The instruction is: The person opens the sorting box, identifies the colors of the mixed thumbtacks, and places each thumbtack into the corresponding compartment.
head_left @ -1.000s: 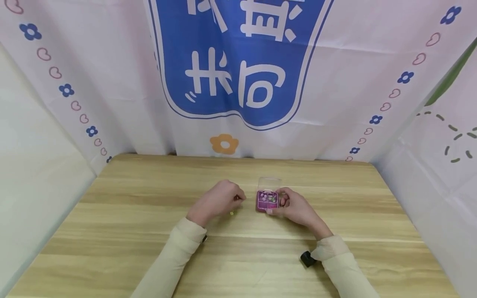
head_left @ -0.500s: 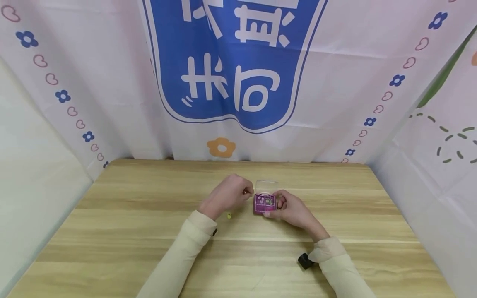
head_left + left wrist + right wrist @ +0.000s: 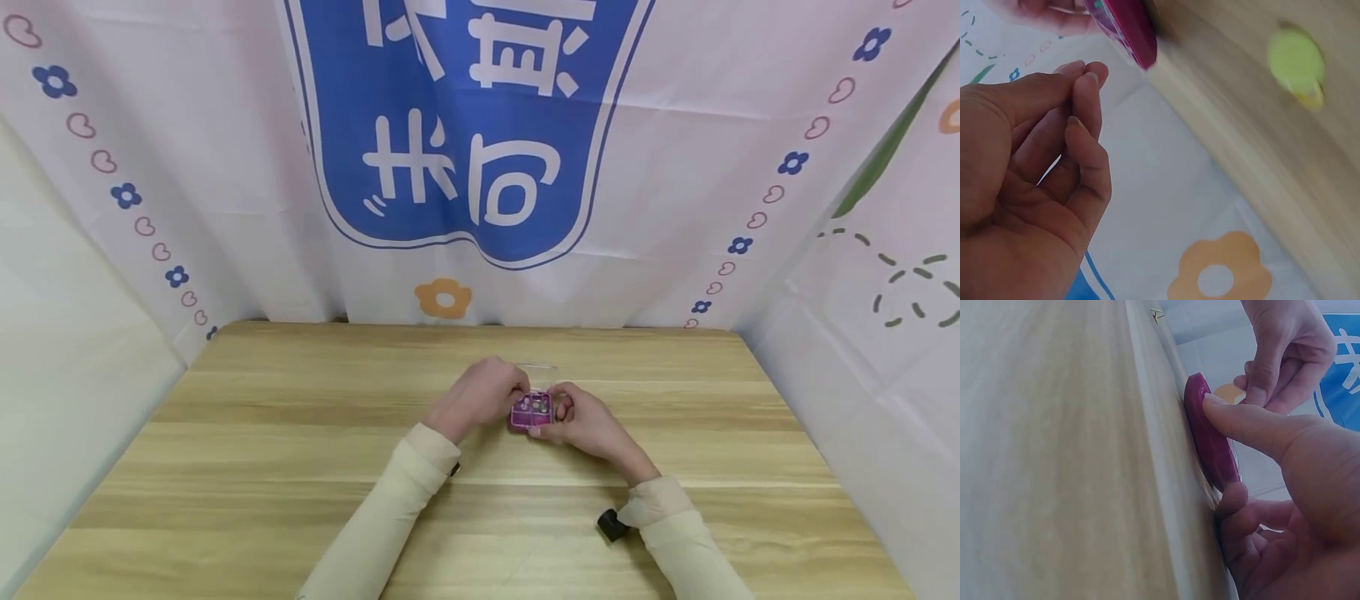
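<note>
A small magenta pill box (image 3: pixel 531 412) with a divided inside lies on the table, its clear lid (image 3: pixel 537 367) raised at the back. Small pale and green bits sit in its rear compartments. My right hand (image 3: pixel 592 422) grips the box from the right, with the thumb (image 3: pixel 1250 425) along its front side and fingers behind. Over the box's rear left corner, my left hand (image 3: pixel 483 393) has its thumb and fingertips pressed together; in the left wrist view (image 3: pixel 1041 150) nothing shows between them. A blurred yellow-green round piece (image 3: pixel 1296 59) lies on the table, hidden in the head view.
The wood-grain table (image 3: pixel 300 467) reaches back to a printed white cloth (image 3: pixel 675 208). White side walls stand left and right. A black device (image 3: pixel 612 525) sits at the right cuff, close to the tabletop.
My left hand has moved right, from beside the yellow-green piece to over the box's rear left corner. The right hand keeps its grip on the pill box.
</note>
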The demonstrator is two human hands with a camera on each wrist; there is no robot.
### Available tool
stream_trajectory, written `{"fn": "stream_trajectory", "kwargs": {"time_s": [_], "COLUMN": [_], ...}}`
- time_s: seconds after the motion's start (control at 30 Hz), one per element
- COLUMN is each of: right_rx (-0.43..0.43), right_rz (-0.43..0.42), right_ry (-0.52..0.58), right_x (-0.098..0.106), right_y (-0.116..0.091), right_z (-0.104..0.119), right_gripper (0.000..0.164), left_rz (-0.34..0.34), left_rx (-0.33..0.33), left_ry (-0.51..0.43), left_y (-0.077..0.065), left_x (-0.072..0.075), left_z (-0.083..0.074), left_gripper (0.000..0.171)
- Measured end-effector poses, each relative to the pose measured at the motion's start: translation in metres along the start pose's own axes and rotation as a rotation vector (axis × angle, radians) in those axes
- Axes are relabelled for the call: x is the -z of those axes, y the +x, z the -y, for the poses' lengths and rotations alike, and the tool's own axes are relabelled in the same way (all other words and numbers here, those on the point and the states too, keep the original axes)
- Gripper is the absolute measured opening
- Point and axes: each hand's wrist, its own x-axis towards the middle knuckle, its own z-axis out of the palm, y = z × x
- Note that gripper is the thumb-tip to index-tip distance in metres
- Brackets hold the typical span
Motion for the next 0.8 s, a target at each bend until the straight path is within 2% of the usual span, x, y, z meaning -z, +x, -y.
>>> {"fn": "stream_trajectory", "kwargs": {"time_s": [0.23,0.5,0.8], "right_rx": [-0.007,0.006,-0.025], "right_rz": [0.000,0.012,0.004], "right_ry": [-0.002,-0.005,0.002], "right_x": [0.000,-0.002,0.001], "right_y": [0.001,0.000,0.001], "right_z": [-0.002,-0.001,-0.002], "right_gripper": [0.070,0.073,0.069], "left_rz": [0.014,0.034,0.035], "left_rx": [0.009,0.076,0.070], "left_ry": [0.004,-0.029,-0.048], "left_y": [0.004,0.000,0.004], "left_x": [-0.005,-0.012,-0.010], "left_z": [-0.004,0.000,0.000], "left_gripper": [0.009,0.010,0.009]}}
